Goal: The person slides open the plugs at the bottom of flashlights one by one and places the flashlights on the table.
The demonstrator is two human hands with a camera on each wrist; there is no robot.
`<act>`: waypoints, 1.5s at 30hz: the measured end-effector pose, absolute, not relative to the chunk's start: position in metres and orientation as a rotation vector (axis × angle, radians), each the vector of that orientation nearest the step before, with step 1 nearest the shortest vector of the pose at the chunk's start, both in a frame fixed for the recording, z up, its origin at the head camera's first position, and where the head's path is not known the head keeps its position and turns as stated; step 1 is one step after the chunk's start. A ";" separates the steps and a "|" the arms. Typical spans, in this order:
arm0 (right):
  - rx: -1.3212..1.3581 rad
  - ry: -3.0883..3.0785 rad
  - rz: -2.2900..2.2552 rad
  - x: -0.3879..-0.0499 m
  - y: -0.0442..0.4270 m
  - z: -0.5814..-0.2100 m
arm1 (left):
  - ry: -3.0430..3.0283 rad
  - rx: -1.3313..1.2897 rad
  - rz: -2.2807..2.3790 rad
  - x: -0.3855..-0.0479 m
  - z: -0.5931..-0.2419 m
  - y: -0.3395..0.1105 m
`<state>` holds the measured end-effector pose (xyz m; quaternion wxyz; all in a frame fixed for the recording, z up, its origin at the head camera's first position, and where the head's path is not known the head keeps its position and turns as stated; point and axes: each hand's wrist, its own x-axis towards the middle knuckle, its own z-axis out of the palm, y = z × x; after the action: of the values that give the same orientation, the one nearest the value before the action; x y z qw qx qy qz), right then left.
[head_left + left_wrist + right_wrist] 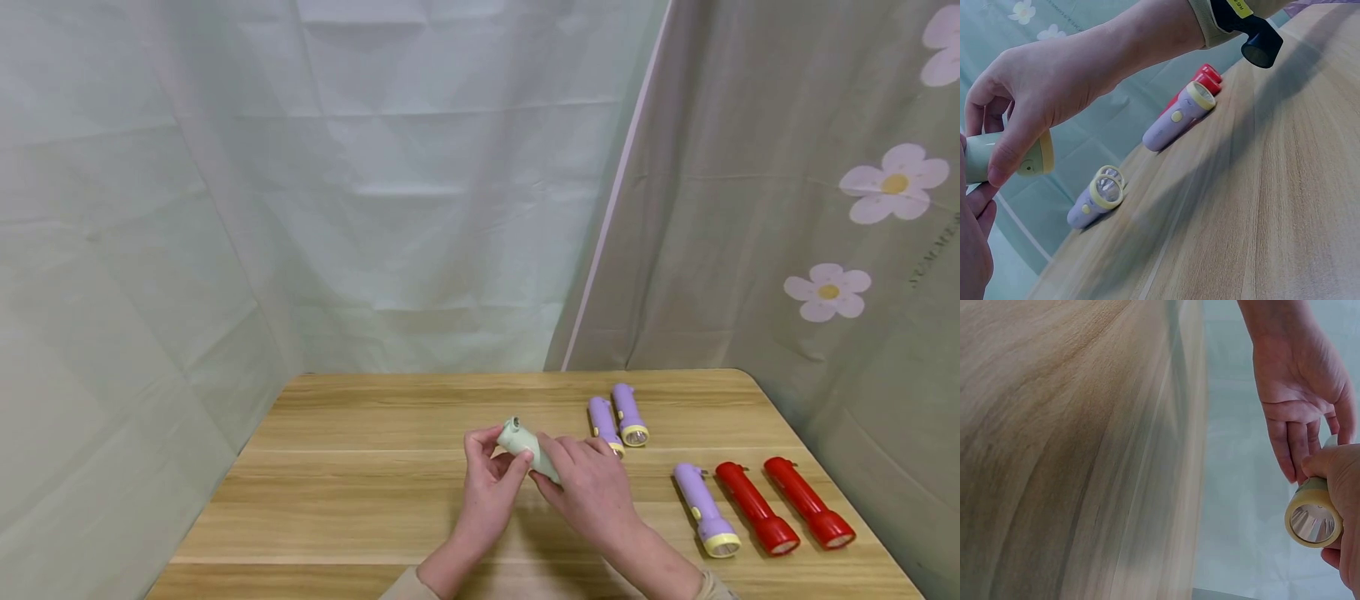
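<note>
The person's left grip (487, 490) pinches the tail of the green flashlight (517, 438); the right grip (592, 492) clamps its head end, between them above the table (337, 483). Should either loosen, the rounded body could slip and drop.

wood-grain tabletop (360, 483) | two lilac flashlights (628, 412) farther back | third lilac flashlight (703, 506) beside two red flashlights (756, 507) | flower-print curtain (735, 208) behind
</note>
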<state>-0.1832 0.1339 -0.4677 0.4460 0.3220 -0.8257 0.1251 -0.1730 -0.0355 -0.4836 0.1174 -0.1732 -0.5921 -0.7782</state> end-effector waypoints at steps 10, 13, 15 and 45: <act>0.803 -2.040 0.317 -0.183 0.134 -0.469 | -1.753 -0.484 -2.286 -0.172 -0.483 -0.035; 0.803 -2.035 0.316 -0.183 0.134 -0.469 | -1.761 -0.480 -2.285 -0.172 -0.483 -0.035; 0.803 -2.037 0.317 -0.183 0.134 -0.469 | -1.761 -0.481 -2.286 -0.172 -0.483 -0.035; 0.802 -2.047 0.310 -0.182 0.134 -0.471 | -1.809 -0.502 -2.312 -0.169 -0.483 -0.039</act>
<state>-0.1817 0.1336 -0.4712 0.4447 0.3234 -0.8258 0.1250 -0.1692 -0.0387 -0.4832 0.0817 -0.1681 -0.6055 -0.7736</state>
